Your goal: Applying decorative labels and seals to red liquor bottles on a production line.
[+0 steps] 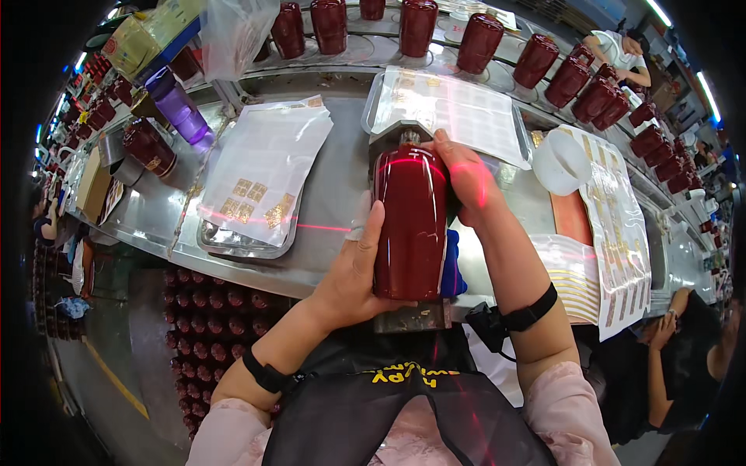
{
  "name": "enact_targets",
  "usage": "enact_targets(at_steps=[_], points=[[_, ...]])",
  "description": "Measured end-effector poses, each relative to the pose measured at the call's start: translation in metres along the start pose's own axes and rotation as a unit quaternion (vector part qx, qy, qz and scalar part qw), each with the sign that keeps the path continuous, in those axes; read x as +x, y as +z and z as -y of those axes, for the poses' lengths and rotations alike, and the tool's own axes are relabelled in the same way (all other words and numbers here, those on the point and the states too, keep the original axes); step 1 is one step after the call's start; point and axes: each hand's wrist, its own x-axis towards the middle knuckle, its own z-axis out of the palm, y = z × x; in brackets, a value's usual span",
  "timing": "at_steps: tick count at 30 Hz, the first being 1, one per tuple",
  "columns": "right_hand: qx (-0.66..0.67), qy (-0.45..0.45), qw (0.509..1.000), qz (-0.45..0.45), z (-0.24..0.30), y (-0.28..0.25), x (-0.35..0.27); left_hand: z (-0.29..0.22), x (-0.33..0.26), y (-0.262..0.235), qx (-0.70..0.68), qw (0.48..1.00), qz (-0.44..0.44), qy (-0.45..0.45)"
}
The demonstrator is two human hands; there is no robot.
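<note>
A glossy dark red bottle (pixel 409 233) lies in front of me with its neck pointing away, on a grey metal holder (pixel 412 318) that shows beyond its neck and below its base. My left hand (pixel 350 272) is closed against the bottle's lower left side, thumb along the edge. At the upper right, by the shoulder and neck, my right hand (pixel 466 179) grips it, with the fingers partly hidden behind. Thin red laser lines cross the bottle and my right hand. A blue cloth (pixel 453 268) sits beside the bottle's lower right side.
Sheets with gold decals (pixel 268 167) lie on a tray at left; another decal sheet (pixel 451 109) lies on a tray beyond. A white plastic cup (pixel 562 161) stands right, near more decals (pixel 618 225). Red bottles (pixel 480 43) line the conveyor behind. Co-workers sit at right.
</note>
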Motion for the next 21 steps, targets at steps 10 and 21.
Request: enact_targets(at_steps=[10, 21], points=[[-0.012, -0.134, 0.991, -0.009, -0.043, -0.038, -0.032, 0.026, 0.009, 0.008, 0.051, 0.991, 0.102, -0.068], [-0.167, -0.123, 0.978, 0.007, -0.035, -0.047, -0.091, -0.001, 0.019, 0.014, 0.132, 0.991, -0.011, 0.005]])
